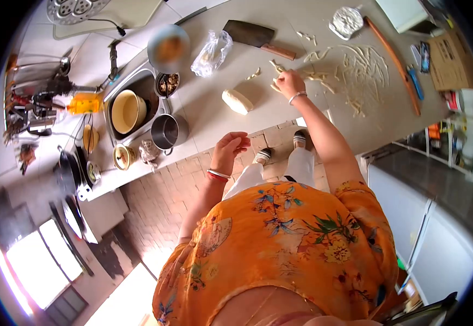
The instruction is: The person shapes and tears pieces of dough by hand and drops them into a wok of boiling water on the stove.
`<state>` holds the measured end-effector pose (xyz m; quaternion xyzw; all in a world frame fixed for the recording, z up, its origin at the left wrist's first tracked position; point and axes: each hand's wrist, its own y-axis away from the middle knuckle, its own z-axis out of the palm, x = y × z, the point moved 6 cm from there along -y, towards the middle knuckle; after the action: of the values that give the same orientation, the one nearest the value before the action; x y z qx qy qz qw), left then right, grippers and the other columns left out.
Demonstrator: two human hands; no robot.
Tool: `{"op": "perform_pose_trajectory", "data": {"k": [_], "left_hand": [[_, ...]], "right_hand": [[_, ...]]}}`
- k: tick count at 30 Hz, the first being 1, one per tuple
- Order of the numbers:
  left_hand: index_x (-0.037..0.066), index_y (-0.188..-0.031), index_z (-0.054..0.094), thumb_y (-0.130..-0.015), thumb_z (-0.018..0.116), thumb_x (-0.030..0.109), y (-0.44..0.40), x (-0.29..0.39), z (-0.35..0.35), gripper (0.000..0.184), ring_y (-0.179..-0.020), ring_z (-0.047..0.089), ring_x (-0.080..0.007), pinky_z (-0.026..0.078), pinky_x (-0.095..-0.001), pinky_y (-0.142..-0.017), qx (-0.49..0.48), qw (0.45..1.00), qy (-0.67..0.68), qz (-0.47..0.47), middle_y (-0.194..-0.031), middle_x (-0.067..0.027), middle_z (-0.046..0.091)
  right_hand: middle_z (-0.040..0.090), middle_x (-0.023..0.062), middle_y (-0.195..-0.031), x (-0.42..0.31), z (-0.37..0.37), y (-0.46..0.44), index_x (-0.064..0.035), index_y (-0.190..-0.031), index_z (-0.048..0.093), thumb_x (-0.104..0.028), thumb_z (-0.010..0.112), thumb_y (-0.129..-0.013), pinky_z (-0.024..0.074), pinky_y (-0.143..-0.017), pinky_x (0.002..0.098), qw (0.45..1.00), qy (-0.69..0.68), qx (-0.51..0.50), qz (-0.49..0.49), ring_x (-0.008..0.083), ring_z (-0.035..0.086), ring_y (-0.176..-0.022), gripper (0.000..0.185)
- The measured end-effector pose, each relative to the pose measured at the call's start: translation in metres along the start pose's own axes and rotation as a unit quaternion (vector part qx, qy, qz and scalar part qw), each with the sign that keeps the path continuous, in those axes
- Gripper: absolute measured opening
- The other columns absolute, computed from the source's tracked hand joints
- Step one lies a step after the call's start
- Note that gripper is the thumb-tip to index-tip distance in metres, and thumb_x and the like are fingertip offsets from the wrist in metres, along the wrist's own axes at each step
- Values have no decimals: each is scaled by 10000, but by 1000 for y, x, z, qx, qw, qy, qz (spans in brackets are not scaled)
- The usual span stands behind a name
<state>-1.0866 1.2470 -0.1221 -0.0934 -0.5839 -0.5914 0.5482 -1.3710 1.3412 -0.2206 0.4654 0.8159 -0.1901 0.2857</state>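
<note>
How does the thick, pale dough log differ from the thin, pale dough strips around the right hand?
The thick, pale dough log is one chunky piece; the thin, pale dough strips are many slender ones. The log lies apart, left of the right hand; the strips are scattered, some right at its fingers. Both are pale and rest on the grey counter.

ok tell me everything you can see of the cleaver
The cleaver has a broad, dark, metal-looking blade and a short brown handle that looks wooden. It lies flat on the counter, handle end towards the right hand, which isn't touching it. A plastic bag lies close beside the blade; whether they touch is unclear.
</note>
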Motion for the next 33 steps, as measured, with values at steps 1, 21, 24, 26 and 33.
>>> {"op": "perform_pose_trajectory", "data": {"k": [1, 21, 24, 26, 33], "left_hand": [[-19, -1080, 586, -904, 459, 98, -4, 2, 14, 247, -892, 602, -185, 474, -291, -784, 13, 1000, 10, -3, -965, -104, 633], [12, -1016, 578, -889, 555, 113, -103, -44, 144, 164, -820, 610, -207, 507, -325, -737, 128, 940, 312, 56, -899, -98, 623], [8, -1030, 579, -883, 556, 95, -99, -39, 134, 172, -805, 611, -206, 511, -308, -695, 146, 932, 320, 83, -892, -108, 622], [0, -1041, 587, -880, 556, 75, -94, -37, 132, 180, -714, 601, -173, 498, -273, -629, 150, 941, 291, 85, -862, -104, 623], [-20, -1079, 601, -852, 565, 29, -74, -14, 148, 235, -590, 547, -82, 443, -207, -532, 152, 975, 49, 154, -740, -29, 617]], "right_hand": [[651, 140, -789, 4, -8, 3, -54, -799, 652, -240, 638, -752, 501, -676, 384, 995, -92, -8, 31, 306, 618, -725, 192], [637, 39, -735, 11, -86, 95, 8, -931, 621, -73, 598, -855, 464, -530, 200, 791, -491, -321, 175, 83, 572, -595, 114], [628, 56, -714, 15, -76, 107, 19, -895, 613, -58, 599, -848, 471, -515, 211, 772, -490, -352, 199, 95, 574, -579, 90], [623, 46, -726, 17, -74, 109, 7, -901, 614, -83, 597, -852, 470, -508, 214, 786, -498, -316, 184, 97, 582, -621, 105], [664, 42, -820, -7, -85, 84, -22, -929, 656, -274, 647, -835, 462, -600, 237, 791, -471, -350, 176, 102, 603, -719, 269]]}}
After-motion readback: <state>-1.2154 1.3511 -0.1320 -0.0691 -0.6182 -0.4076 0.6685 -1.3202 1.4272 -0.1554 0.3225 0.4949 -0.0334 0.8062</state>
